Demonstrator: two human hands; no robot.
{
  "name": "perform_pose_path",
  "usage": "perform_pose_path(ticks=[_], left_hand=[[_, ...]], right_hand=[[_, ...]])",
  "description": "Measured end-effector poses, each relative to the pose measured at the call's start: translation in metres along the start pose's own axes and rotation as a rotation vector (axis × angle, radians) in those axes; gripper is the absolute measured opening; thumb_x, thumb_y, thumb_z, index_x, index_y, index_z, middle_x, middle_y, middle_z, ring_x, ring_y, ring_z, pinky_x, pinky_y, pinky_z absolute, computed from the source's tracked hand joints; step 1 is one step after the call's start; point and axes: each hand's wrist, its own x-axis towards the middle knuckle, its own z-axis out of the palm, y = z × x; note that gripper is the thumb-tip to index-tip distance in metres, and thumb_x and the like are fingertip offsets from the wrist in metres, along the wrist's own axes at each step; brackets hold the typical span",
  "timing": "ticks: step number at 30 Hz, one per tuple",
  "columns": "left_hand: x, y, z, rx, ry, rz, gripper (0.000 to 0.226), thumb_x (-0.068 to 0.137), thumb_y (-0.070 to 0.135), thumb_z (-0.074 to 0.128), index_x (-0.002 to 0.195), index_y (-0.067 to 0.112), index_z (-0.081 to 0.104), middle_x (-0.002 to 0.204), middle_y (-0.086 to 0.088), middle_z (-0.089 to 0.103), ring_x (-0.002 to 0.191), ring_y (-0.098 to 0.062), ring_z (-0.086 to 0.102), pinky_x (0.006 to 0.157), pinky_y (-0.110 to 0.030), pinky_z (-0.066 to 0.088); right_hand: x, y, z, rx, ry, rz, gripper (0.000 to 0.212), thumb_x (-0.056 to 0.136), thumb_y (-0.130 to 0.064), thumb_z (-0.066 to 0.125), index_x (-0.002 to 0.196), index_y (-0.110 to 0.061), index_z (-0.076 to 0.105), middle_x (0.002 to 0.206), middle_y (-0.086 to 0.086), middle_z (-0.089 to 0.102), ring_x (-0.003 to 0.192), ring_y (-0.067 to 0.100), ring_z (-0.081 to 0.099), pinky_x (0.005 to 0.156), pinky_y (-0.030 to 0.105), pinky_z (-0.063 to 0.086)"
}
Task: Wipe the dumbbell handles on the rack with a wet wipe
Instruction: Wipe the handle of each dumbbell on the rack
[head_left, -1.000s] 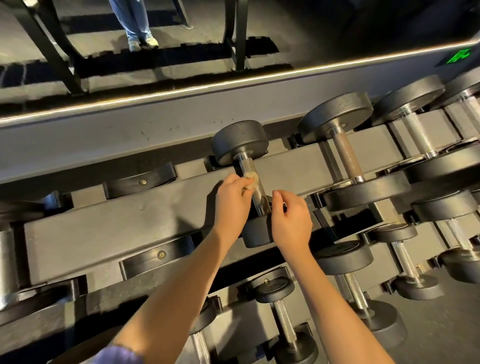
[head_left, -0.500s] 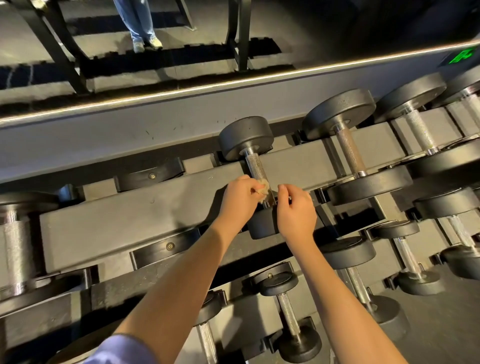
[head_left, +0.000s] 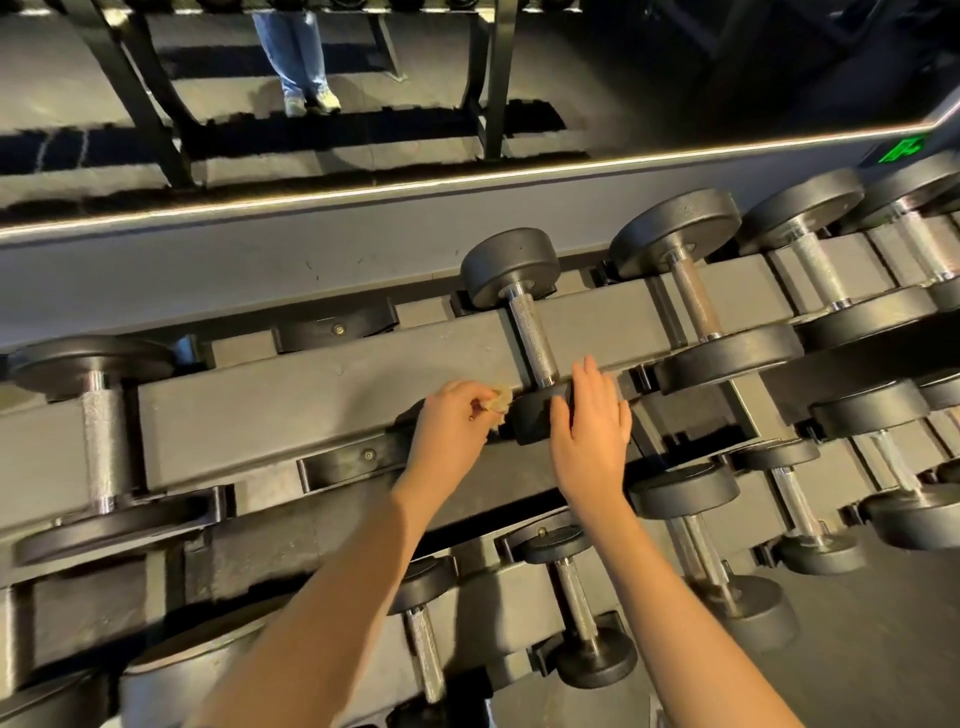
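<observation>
While my forearms reach out over the lower tier, where a small dumbbell (head_left: 571, 587) sits between them, both hands are up at the top rail of the rack (head_left: 311, 400). My left hand (head_left: 449, 426) has its fingers curled in and pinches the crumpled wet wipe (head_left: 497, 402) at the fingertips. The wipe sits just beside the near head of the middle dumbbell (head_left: 511, 265), to its left and off the handle. My right hand (head_left: 592, 426) rests flat on that near head, fingers straight and gripping nothing. Beyond my fingers the knurled handle (head_left: 534, 338) runs bare up to the far head. Bigger dumbbells (head_left: 696, 306) lie to the right, and a heavy dumbbell (head_left: 104, 431) lies far to the left. Farther off, past a lit strip (head_left: 467, 179), someone in jeans (head_left: 298, 57) stands on the floor.
</observation>
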Motion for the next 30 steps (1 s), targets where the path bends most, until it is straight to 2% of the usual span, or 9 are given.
perform_pose_path(ticks=[3, 5, 8, 10, 13, 17, 22, 27, 30], left_hand=[[-0.043, -0.027, -0.002, -0.088, 0.035, -0.079, 0.015, 0.084, 0.01, 0.07, 0.099, 0.008, 0.07, 0.093, 0.004, 0.064, 0.071, 0.006, 0.056, 0.066, 0.0, 0.039], [-0.074, -0.05, 0.001, -0.113, 0.029, -0.141, 0.013, 0.083, 0.009, 0.071, 0.096, 0.008, 0.07, 0.09, 0.005, 0.064, 0.069, 0.011, 0.056, 0.064, 0.0, 0.04], [-0.12, -0.088, 0.011, -0.011, -0.016, -0.23, 0.012, 0.084, 0.012, 0.07, 0.096, 0.009, 0.07, 0.092, 0.005, 0.061, 0.075, -0.001, 0.057, 0.066, -0.003, 0.038], [-0.147, -0.109, 0.018, 0.03, -0.028, -0.288, 0.011, 0.085, 0.011, 0.069, 0.096, 0.008, 0.07, 0.092, 0.004, 0.061, 0.082, -0.01, 0.061, 0.067, -0.007, 0.037], [-0.178, -0.135, 0.028, 0.076, -0.029, -0.368, 0.014, 0.086, 0.014, 0.068, 0.099, 0.009, 0.07, 0.093, 0.001, 0.061, 0.088, -0.017, 0.063, 0.071, -0.015, 0.039], [-0.206, -0.166, 0.049, 0.139, -0.033, -0.488, 0.014, 0.086, 0.016, 0.067, 0.099, 0.01, 0.068, 0.096, -0.002, 0.063, 0.089, -0.02, 0.063, 0.075, -0.023, 0.044], [-0.228, -0.194, 0.085, 0.072, 0.038, -0.548, 0.01, 0.088, 0.015, 0.063, 0.097, 0.014, 0.067, 0.089, 0.009, 0.057, 0.083, -0.01, 0.057, 0.072, -0.015, 0.036], [-0.236, -0.216, 0.114, 0.015, 0.181, -0.564, 0.005, 0.091, 0.019, 0.06, 0.093, 0.023, 0.063, 0.082, 0.018, 0.057, 0.074, 0.003, 0.056, 0.063, -0.004, 0.037], [-0.236, -0.225, 0.125, -0.037, 0.306, -0.536, 0.009, 0.091, 0.021, 0.063, 0.097, 0.017, 0.066, 0.089, 0.008, 0.065, 0.078, -0.003, 0.058, 0.071, -0.014, 0.043]], right_hand=[[-0.051, -0.001, 0.011, -0.003, 0.068, -0.072, 0.046, 0.098, -0.021, 0.044, 0.144, -0.013, 0.038, 0.156, 0.004, 0.025, 0.146, 0.019, 0.013, 0.117, 0.041, 0.005], [-0.084, 0.003, 0.026, 0.015, 0.032, -0.102, 0.044, 0.097, -0.021, 0.044, 0.14, -0.012, 0.043, 0.153, 0.005, 0.032, 0.144, 0.018, 0.021, 0.117, 0.04, 0.009], [-0.13, 0.013, 0.056, 0.074, -0.196, -0.087, 0.042, 0.097, -0.027, 0.04, 0.133, -0.01, 0.052, 0.142, 0.006, 0.049, 0.132, 0.021, 0.044, 0.112, 0.036, 0.026], [-0.152, 0.016, 0.072, 0.126, -0.381, -0.056, 0.041, 0.098, -0.027, 0.042, 0.132, -0.008, 0.054, 0.136, 0.009, 0.054, 0.126, 0.024, 0.051, 0.108, 0.03, 0.031], [-0.173, 0.022, 0.088, 0.083, -0.568, -0.077, 0.039, 0.1, -0.024, 0.043, 0.135, -0.011, 0.05, 0.138, 0.004, 0.052, 0.128, 0.018, 0.048, 0.107, 0.022, 0.031], [-0.197, 0.044, 0.107, 0.072, -0.664, -0.078, 0.037, 0.1, -0.022, 0.044, 0.135, -0.012, 0.051, 0.136, 0.002, 0.054, 0.123, 0.016, 0.051, 0.102, 0.02, 0.033], [-0.226, 0.08, 0.131, 0.072, -0.729, -0.105, 0.039, 0.1, -0.02, 0.042, 0.139, -0.016, 0.045, 0.137, -0.003, 0.051, 0.124, 0.011, 0.048, 0.093, 0.005, 0.021], [-0.257, 0.104, 0.161, 0.111, -0.77, -0.066, 0.041, 0.101, -0.023, 0.04, 0.141, -0.014, 0.042, 0.14, 0.001, 0.048, 0.127, 0.014, 0.045, 0.101, 0.013, 0.026], [-0.271, 0.112, 0.177, 0.14, -0.771, -0.069, 0.04, 0.101, -0.025, 0.039, 0.139, -0.014, 0.044, 0.138, 0.0, 0.049, 0.127, 0.016, 0.045, 0.104, 0.018, 0.029]])
